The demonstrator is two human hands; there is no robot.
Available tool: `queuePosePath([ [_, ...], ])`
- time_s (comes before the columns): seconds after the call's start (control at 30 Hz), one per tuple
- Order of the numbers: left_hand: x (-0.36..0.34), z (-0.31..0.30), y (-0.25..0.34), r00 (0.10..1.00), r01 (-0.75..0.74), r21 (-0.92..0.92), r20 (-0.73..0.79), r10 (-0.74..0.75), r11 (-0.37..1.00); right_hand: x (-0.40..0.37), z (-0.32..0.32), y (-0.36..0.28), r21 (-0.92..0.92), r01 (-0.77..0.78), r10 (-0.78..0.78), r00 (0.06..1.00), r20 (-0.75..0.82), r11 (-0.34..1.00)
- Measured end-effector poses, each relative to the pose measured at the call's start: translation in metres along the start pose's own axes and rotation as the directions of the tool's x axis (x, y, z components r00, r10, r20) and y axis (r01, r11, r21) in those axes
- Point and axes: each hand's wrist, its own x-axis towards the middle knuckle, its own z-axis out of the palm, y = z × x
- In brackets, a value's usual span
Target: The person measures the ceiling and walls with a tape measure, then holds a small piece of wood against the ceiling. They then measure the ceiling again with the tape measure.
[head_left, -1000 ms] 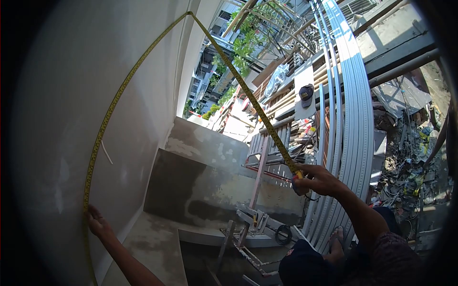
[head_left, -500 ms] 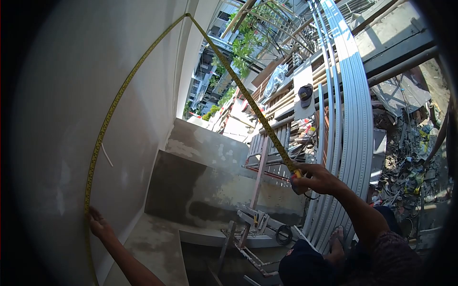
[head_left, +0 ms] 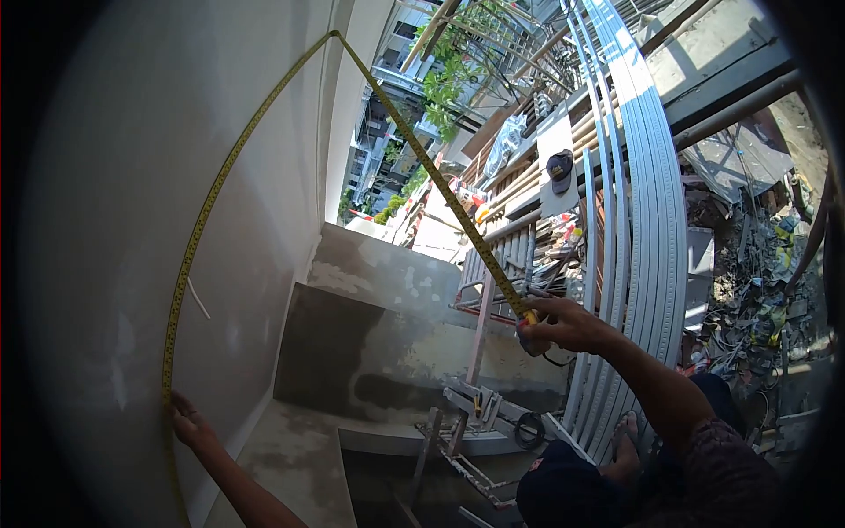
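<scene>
A yellow tape measure blade [head_left: 208,198] runs up along the white wall [head_left: 97,290], folds sharply near the top and slants down to the right. My right hand [head_left: 568,326] is closed around the tape measure's case [head_left: 532,333], with the blade coming out of it. Low on the left, my left hand [head_left: 189,424] pinches the blade's edge close to the wall; its fingertips are partly hidden. Past that hand the blade continues down out of view. A thin white strip [head_left: 199,297] shows against the wall beside the blade.
Long metal profiles [head_left: 651,220] lie in a bundle under my right arm. A dark cap [head_left: 560,170] rests on a board beyond. Rubble [head_left: 748,273] covers the ground at right. Below are a metal frame [head_left: 475,480], a coiled black cable [head_left: 529,429] and a person's bare foot [head_left: 625,436].
My right hand and the tape case have shifted slightly left and up. The blade's fold has moved a little left and down. The left hand still grips the blade, slightly lower in view.
</scene>
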Motion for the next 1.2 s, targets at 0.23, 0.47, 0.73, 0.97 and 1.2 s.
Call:
queuePosePath([
  [0.23, -0.012, 0.016, 0.004, 1.0, -0.018, 0.099, 0.019, 0.016, 0.995, 0.002, 0.004, 0.008, -0.006, 0.062, -0.062, 0.998, -0.006, 0.998],
  [0.47, -0.003, 0.012, -0.001, 0.999, -0.03, 0.033, -0.014, 0.031, 0.999, 0.023, 0.0, 0.01, -0.045, 0.095, -0.096, 0.995, -0.021, 0.994],
  [0.73, 0.026, -0.01, -0.006, 0.999, -0.036, 0.107, 0.004, 0.036, 0.994, 0.022, 0.003, 0.021, -0.005, 0.085, -0.085, 0.996, 0.001, 0.996],
  [0.97, 0.015, -0.001, -0.006, 0.998, -0.05, 0.092, -0.04, 0.054, 0.995, 0.016, 0.013, 0.029, 0.024, 0.07, -0.071, 0.996, 0.054, 0.997],
  [1.2, 0.039, -0.033, -0.013, 0.963, -0.206, 0.371, 0.243, 0.12, 0.906, 0.004, 0.023, 0.026, 0.043, 0.096, -0.097, 0.995, 0.031, 0.994],
])
